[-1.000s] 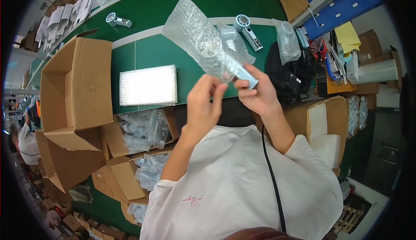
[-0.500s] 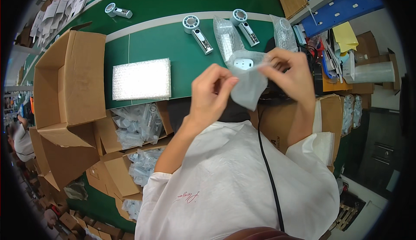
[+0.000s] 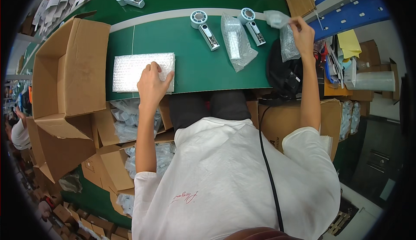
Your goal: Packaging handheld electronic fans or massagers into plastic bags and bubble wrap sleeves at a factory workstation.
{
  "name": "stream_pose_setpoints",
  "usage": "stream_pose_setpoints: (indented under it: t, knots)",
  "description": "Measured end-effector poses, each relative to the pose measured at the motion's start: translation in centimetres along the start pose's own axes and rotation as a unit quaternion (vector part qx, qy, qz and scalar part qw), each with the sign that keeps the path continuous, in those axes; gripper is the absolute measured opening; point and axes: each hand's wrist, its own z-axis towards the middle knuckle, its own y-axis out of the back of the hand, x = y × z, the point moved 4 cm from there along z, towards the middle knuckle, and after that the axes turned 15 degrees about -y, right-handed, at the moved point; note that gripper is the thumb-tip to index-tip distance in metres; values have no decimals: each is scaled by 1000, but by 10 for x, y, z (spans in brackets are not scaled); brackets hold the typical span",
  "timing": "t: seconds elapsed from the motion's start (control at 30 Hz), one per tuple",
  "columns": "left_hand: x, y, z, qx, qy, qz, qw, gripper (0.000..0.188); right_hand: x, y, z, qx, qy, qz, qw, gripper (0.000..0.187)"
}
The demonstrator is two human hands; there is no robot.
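My right hand (image 3: 303, 38) reaches to the far right of the table, fingertips pinched on a small translucent plastic bag (image 3: 276, 19) with something pale inside. Just below that bag lies a bubble-wrapped packet (image 3: 289, 44). My left hand (image 3: 152, 83) rests on a stack of flat bubble-wrap bags (image 3: 128, 73), thumb spread from the bent fingers. Between the hands, two silver handheld fans with round pale-blue heads lie on the table: one fan (image 3: 205, 30) nearer the left hand, the other fan (image 3: 252, 27) beside a bubble-wrapped item (image 3: 235, 43).
A tall open cardboard box (image 3: 86, 67) stands at the left table edge. Lower boxes hold many plastic-wrapped pieces (image 3: 130, 125). Another fan (image 3: 130, 0) lies on the far bench. A black bag (image 3: 281, 73) sits at the right edge, and a black cable (image 3: 268, 170) runs down my front.
My right hand has carried the small plastic bag away from my front to the far right. The left hand has left the bag and moved left onto the bubble-wrap stack.
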Motion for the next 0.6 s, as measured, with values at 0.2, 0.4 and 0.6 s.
stream_pose_setpoints:
  t: [0.2,0.4,0.6]
  knots:
    - [24,-5,-8,-33,-2,-159,987,16,-57,-3,-33,180,-45,-80,979,12]
    - [19,1,-12,-56,-3,-212,976,16,-13,0,-47,298,-268,-53,914,17]
    - [25,-6,-19,-80,33,-276,957,19,-22,-107,-34,150,-97,77,981,41]
